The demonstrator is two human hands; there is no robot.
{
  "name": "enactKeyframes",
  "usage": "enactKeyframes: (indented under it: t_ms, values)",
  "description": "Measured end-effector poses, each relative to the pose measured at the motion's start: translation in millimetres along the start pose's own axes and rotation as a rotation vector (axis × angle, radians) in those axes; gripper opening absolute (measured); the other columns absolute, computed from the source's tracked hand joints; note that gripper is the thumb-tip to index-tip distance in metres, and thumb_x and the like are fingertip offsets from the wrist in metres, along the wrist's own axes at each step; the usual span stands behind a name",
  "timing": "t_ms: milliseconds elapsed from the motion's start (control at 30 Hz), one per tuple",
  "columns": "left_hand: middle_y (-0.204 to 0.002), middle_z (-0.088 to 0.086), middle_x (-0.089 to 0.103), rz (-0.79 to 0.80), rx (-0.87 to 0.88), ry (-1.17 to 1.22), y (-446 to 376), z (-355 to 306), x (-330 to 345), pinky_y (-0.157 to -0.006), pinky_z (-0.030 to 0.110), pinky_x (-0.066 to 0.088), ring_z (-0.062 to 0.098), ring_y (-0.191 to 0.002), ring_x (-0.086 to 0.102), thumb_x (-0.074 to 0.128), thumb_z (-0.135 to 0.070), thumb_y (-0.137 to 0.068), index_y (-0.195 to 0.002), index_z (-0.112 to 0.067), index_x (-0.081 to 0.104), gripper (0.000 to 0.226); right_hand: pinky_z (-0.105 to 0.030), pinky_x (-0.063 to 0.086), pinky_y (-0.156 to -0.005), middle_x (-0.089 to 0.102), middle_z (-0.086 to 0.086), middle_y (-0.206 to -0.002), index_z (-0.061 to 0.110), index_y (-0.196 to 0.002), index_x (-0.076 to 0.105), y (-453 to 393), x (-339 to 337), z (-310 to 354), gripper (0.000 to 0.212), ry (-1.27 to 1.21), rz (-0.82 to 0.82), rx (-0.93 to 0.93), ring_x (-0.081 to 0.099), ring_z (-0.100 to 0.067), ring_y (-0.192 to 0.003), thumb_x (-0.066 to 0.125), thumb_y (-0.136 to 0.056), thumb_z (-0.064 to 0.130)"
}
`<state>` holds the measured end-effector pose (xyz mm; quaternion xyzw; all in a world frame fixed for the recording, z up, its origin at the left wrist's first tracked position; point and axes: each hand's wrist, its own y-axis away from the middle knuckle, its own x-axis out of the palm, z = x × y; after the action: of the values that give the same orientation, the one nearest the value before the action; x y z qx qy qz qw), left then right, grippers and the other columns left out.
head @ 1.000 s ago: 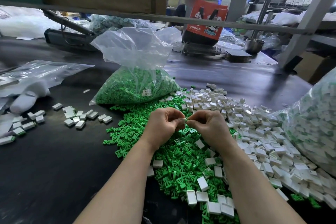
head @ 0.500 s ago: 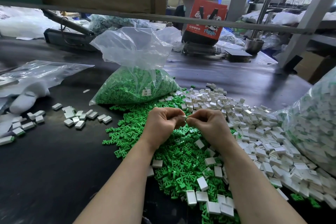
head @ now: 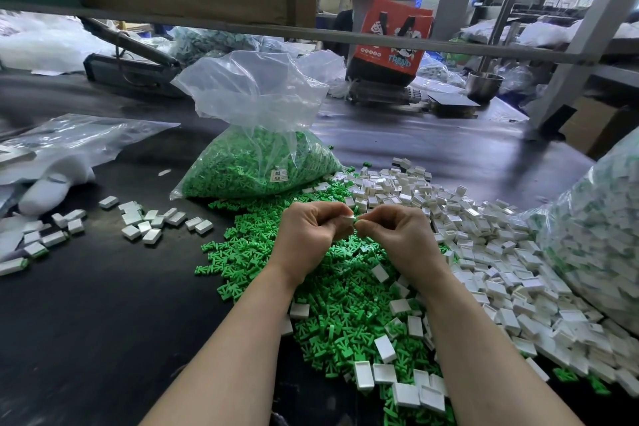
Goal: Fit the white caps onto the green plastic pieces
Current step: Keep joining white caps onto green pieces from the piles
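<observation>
My left hand [head: 311,235] and my right hand [head: 401,239] meet fingertip to fingertip above a heap of loose green plastic pieces [head: 332,315]. Between the fingers sits a small white cap [head: 350,220]; the left fingers curl round it and the right thumb and forefinger pinch at its right end, where a bit of green shows. A broad pile of white caps [head: 484,245] lies to the right of the green heap. Capped pieces [head: 152,223] lie scattered on the dark table at the left.
An open clear bag of green pieces [head: 256,162] stands just behind my hands. A large clear bag of white and green parts [head: 594,239] fills the right edge. Plastic sheeting and a white glove [head: 48,183] lie far left. A person sits across the table behind an orange bag [head: 390,38].
Both hands stay pressed together in almost the same spot; only the fingers have shifted slightly on the small piece between them.
</observation>
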<state>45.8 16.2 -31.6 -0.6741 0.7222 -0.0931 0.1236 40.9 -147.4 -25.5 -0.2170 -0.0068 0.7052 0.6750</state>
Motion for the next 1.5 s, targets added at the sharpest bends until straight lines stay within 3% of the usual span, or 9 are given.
enactKeyframes:
  t_ms: [200, 333, 500, 600, 767, 867, 967, 1300, 1500]
  values:
    - [-0.085, -0.001, 0.076, 0.033, 0.013, -0.115, -3.7, 1.9, -4.4, -0.074, 0.02, 0.057, 0.011, -0.079, 0.074, 0.069, 0.0, -0.087, -0.101, -0.011, 0.072, 0.018, -0.025, 0.058, -0.074, 0.075, -0.003, -0.077, 0.017, -0.084, 0.075, -1.9, 2.8, 0.1, 0.011, 0.002, -0.028, -0.031, 0.071, -0.018, -0.075, 0.074, -0.084, 0.006]
    - [-0.087, 0.004, 0.075, 0.057, 0.013, -0.148, -5.9, 1.5, -6.2, -0.079, 0.026, 0.058, 0.015, -0.081, 0.073, 0.066, -0.001, -0.089, -0.102, -0.008, 0.071, 0.015, -0.019, 0.054, -0.067, 0.074, -0.002, -0.076, 0.017, -0.087, 0.072, -4.1, 2.9, -2.4, 0.005, 0.058, -0.016, -0.016, 0.068, -0.014, -0.07, 0.071, -0.088, 0.012]
    - [-0.084, 0.011, 0.073, 0.062, -0.016, -0.079, -7.8, -0.2, -5.3, -0.072, 0.025, 0.057, 0.015, -0.073, 0.068, 0.062, 0.0, -0.092, -0.096, -0.006, 0.072, 0.012, -0.041, 0.046, -0.061, 0.062, -0.005, -0.071, 0.015, -0.087, 0.059, -4.3, 11.3, -4.3, 0.016, 0.321, 0.098, -0.017, 0.053, -0.022, -0.064, 0.053, -0.1, 0.022]
    - [-0.08, 0.009, 0.071, 0.086, -0.021, -0.134, -8.9, -0.8, -6.1, -0.067, 0.025, 0.056, 0.012, -0.068, 0.066, 0.061, -0.005, -0.094, -0.096, -0.006, 0.069, 0.009, -0.039, 0.037, -0.058, 0.05, 0.0, -0.063, 0.016, -0.072, 0.055, -3.7, 11.1, -2.4, 0.03, 0.213, 0.133, 0.004, 0.044, -0.015, -0.059, 0.051, -0.101, 0.018]
    - [-0.068, 0.002, 0.059, 0.18, -0.048, -0.279, -9.7, 3.2, -3.3, -0.073, 0.048, 0.048, 0.019, -0.067, 0.053, 0.049, -0.023, -0.101, -0.081, -0.017, 0.058, 0.023, -0.029, 0.034, -0.056, 0.047, 0.0, -0.06, 0.01, -0.072, 0.054, -4.3, 10.6, -3.5, 0.033, -0.036, 0.16, 0.075, 0.041, -0.014, -0.057, 0.043, -0.104, 0.013]
    - [-0.065, 0.0, 0.053, 0.221, -0.09, -0.205, -9.5, 3.6, -4.1, -0.069, 0.043, 0.042, 0.018, -0.066, 0.048, 0.047, -0.034, -0.094, -0.076, -0.017, 0.055, 0.026, -0.021, 0.032, -0.049, 0.046, 0.008, -0.054, 0.013, -0.068, 0.054, -3.7, 10.3, -4.9, 0.037, -0.11, 0.187, 0.104, 0.038, -0.007, -0.049, 0.042, -0.104, 0.014]
    - [-0.064, -0.002, 0.053, 0.236, -0.113, -0.177, -10.5, 4.4, -3.6, -0.068, 0.037, 0.038, 0.015, -0.063, 0.046, 0.045, -0.04, -0.088, -0.075, -0.016, 0.054, 0.029, -0.022, 0.029, -0.049, 0.043, 0.005, -0.053, 0.015, -0.064, 0.051, -4.3, 9.5, -3.6, 0.04, -0.154, 0.188, 0.088, 0.035, -0.009, -0.049, 0.042, -0.104, 0.015]
    - [-0.064, -0.008, 0.055, 0.246, -0.145, -0.039, -14.2, 10.5, -3.1, -0.063, 0.024, 0.04, 0.011, -0.063, 0.049, 0.048, -0.041, -0.088, -0.077, -0.016, 0.058, 0.03, -0.013, 0.033, -0.047, 0.045, 0.007, -0.052, 0.01, -0.064, 0.052, -3.0, 5.6, 2.4, 0.042, -0.255, 0.209, 0.109, 0.038, -0.003, -0.045, 0.042, -0.104, 0.012]
    - [-0.06, -0.011, 0.049, 0.29, -0.114, 0.005, -10.7, 9.7, -4.4, -0.058, 0.015, 0.038, 0.006, -0.058, 0.043, 0.045, -0.035, -0.093, -0.075, -0.016, 0.054, 0.027, -0.017, 0.031, -0.049, 0.043, 0.007, -0.051, 0.012, -0.062, 0.053, -1.6, 5.4, 3.9, 0.042, -0.246, 0.219, 0.131, 0.035, -0.006, -0.047, 0.042, -0.103, 0.015]
